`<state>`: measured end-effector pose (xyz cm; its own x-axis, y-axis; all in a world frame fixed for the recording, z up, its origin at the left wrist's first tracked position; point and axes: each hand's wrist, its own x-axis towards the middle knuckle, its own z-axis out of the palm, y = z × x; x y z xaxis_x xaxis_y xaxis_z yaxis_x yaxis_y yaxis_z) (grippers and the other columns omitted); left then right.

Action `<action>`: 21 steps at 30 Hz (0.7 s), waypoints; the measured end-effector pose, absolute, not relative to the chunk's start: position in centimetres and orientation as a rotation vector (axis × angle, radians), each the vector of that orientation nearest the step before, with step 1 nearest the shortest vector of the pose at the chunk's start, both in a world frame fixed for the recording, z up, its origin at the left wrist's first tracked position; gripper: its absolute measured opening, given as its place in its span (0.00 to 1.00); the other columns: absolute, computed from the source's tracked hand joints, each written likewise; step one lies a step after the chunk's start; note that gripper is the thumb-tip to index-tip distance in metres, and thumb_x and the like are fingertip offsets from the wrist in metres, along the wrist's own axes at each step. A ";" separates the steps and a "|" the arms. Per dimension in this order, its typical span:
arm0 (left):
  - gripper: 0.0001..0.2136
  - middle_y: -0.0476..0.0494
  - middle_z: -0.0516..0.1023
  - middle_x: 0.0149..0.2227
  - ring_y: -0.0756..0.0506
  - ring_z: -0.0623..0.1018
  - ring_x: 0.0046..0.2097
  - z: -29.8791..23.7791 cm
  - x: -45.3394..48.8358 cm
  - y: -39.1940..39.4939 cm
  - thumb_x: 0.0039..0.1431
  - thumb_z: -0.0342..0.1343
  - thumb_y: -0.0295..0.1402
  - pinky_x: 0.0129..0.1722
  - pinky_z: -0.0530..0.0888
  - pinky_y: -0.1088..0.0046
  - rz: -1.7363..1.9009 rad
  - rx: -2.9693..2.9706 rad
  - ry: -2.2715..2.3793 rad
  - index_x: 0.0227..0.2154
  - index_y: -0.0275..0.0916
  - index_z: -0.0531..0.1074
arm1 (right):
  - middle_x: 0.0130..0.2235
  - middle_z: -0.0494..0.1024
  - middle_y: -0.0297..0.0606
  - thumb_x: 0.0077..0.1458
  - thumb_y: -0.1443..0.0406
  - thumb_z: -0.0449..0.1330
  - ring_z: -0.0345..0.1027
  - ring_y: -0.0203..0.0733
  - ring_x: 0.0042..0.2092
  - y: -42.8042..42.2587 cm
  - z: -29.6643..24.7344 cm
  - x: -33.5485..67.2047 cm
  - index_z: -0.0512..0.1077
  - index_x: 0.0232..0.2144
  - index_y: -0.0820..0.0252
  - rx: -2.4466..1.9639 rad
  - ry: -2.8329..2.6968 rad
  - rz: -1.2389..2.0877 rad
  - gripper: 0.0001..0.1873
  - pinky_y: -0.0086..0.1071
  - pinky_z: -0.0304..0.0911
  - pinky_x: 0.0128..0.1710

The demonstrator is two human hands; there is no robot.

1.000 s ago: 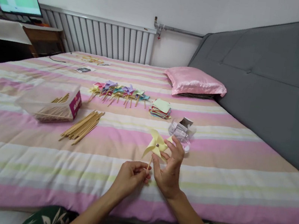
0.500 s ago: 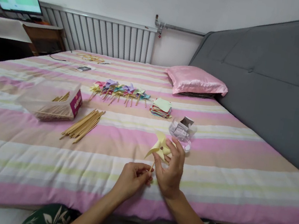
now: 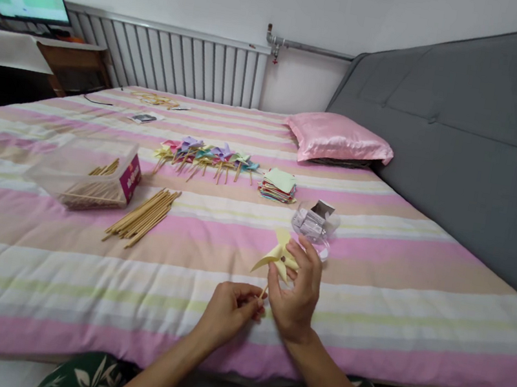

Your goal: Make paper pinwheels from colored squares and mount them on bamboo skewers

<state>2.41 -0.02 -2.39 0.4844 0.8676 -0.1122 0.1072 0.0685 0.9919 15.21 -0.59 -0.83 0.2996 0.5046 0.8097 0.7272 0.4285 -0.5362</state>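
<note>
Over the near part of the bed I have a pale yellow paper pinwheel (image 3: pixel 272 257) with a small dark pin at its centre. Its thin wooden stick is pinched low down between the thumb and fingers of my left hand (image 3: pixel 231 308). My right hand (image 3: pixel 297 294) curls around the right side of the blades, thumb in front and fingers behind and beside the paper; part of the pinwheel is hidden by it. Just beyond the right hand lies an open clear plastic box (image 3: pixel 315 223) with small packets in it.
Finished pinwheels (image 3: pixel 210 156) in several colours lie mid-bed, beside a stack of coloured paper squares (image 3: pixel 278 185). Loose wooden sticks (image 3: pixel 143 217) rest to the left, near a clear tub (image 3: pixel 129 178) holding more sticks. A pink pillow (image 3: pixel 338 139) lies against the grey headboard (image 3: pixel 470 122).
The yellow blades have turned slightly, and the right thumb sits a little further right and lower against the paper. The left hand keeps its hold on the stick.
</note>
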 end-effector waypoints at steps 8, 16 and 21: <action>0.12 0.42 0.78 0.25 0.47 0.75 0.26 -2.5 2.4 -0.1 0.52 0.54 0.33 0.30 0.71 0.73 0.717 1.412 0.922 0.35 0.31 0.77 | 0.55 0.66 0.50 0.53 0.73 0.57 0.61 0.50 0.57 -0.4 -1.5 15.1 0.63 0.50 0.59 -1.245 -1.372 -0.216 0.22 0.41 0.73 0.42; 0.12 0.42 0.77 0.24 0.48 0.75 0.26 -2.6 2.4 0.0 0.52 0.55 0.32 0.30 0.70 0.73 0.715 1.411 0.916 0.35 0.30 0.77 | 0.55 0.65 0.49 0.54 0.74 0.54 0.59 0.49 0.58 -0.4 -1.8 15.2 0.62 0.51 0.58 -1.237 -1.403 -0.219 0.21 0.46 0.69 0.47; 0.12 0.43 0.77 0.23 0.48 0.74 0.25 -2.2 2.3 0.0 0.51 0.55 0.33 0.29 0.70 0.74 0.722 1.375 0.905 0.34 0.30 0.77 | 0.57 0.63 0.50 0.54 0.72 0.55 0.58 0.51 0.59 -0.5 -1.7 15.1 0.61 0.52 0.58 -1.236 -1.414 -0.170 0.22 0.45 0.72 0.44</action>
